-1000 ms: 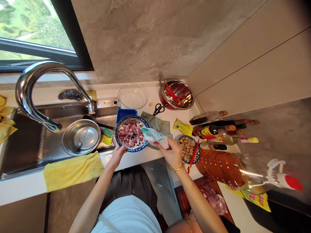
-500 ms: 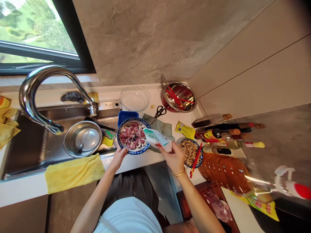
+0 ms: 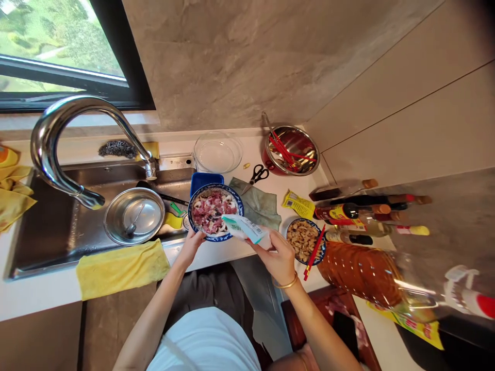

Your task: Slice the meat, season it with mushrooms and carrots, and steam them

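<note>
My left hand (image 3: pixel 191 246) grips the near rim of a blue-and-white patterned bowl (image 3: pixel 236 231) at the sink's right end. Inside lies sliced raw meat (image 3: pixel 211 208) with pale strips and some dark bits. A white and green packet (image 3: pixel 247 229) is pinched in my right hand (image 3: pixel 279 253), its top end tilted down over the bowl's right side. Whether anything pours from the packet cannot be made out. Just right of that hand stands a second blue-rimmed bowl, filled with brown chunks (image 3: pixel 301 239), with red chopsticks (image 3: pixel 315 252) across its rim.
Left is the sink (image 3: pixel 69 226) with a metal bowl (image 3: pixel 112 216) under the faucet (image 3: pixel 58 113). Behind are a glass dish (image 3: pixel 218 152), scissors (image 3: pixel 258 175) and a steel bowl (image 3: pixel 309 170). Sauce bottles (image 3: pixel 336 212) and a large oil jug (image 3: pixel 359 265) lie in view at right.
The packet has tipped further and shifted slightly left and down over the bowl. My left hand keeps its hold on the rim. The whole view has shifted a little.
</note>
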The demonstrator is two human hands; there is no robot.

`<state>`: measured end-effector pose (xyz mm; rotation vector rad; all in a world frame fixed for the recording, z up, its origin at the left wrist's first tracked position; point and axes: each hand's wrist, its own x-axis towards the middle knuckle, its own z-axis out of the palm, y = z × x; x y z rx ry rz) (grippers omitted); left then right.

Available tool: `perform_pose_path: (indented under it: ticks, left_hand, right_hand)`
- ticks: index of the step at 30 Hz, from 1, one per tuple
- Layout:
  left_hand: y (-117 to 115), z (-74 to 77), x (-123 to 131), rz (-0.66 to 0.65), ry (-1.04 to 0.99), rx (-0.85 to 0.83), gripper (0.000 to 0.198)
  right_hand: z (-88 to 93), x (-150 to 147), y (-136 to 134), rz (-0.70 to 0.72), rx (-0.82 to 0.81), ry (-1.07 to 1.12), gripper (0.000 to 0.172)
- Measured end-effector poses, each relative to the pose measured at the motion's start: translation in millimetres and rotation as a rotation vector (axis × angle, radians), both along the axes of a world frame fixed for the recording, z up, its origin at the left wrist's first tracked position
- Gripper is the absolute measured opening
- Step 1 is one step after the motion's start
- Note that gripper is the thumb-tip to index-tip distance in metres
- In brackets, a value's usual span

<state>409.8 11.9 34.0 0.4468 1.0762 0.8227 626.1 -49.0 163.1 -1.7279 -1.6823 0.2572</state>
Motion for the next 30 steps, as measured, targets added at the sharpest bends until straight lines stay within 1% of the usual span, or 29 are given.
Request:
perform_pose_path:
  ticks: [4,6,8,10,12,15,17,20,23,25,27,30]
  left_hand:
    - [2,-2.5,-4,0.026,-0.006,0.02,0.047]
    - [2,-1.0,-6,0.032,-0.016,0.025,0.046]
    - [2,2.2,-6,0.033,-0.033,0.023,0.04]
    - [1,6.8,-5,0.031,-0.067,0.029,0.036]
    - [0,11.6,-4,0.023,-0.092,0.039,0.037]
    - [-1,17.5,-3,0.006,-0.093,0.049,0.044]
    - [-1,20.4,-3,-0.006,-0.086,0.052,0.047]
    - [-4,23.7,-6,-0.025,-0.064,0.061,0.045]
    - [-7,26.2,-8,-0.058,-0.038,0.052,0.043]
    - [-8,26.9,-8,-0.088,-0.015,0.047,0.044]
    - [-8,27.4,-7,-0.104,0.01,0.058,0.045]
    - [-8,29.2,-3,-0.094,0.041,0.072,0.048]
  right_hand:
    - [-6.6,-3,-18,-0.031,-0.041,0.063,0.025]
    - [-13.5,-3,-24,-0.1,-0.039,0.143,0.026]
    - [-23.4,-3,-27,-0.208,0.016,0.269,0.029]
    - [-35.4,-2,-27,-0.275,0.091,0.433,0.033]
    - [-47.1,-1,-26,-0.283,0.152,0.616,0.04]
    - [-58.0,0,-22,-0.216,0.211,0.828,0.048]
    - [-58.5,4,-20,-0.188,0.207,0.874,0.052]
    - [-50.8,17,-18,-0.234,0.187,0.893,0.057]
    - [-41.0,36,-18,-0.283,0.188,0.968,0.048]
    - [-38.6,50,-17,-0.321,0.183,1.041,0.041]
    - [-42.1,63,-15,-0.377,0.202,1.099,0.04]
    - [-57.8,83,-6,-0.461,0.286,1.173,0.046]
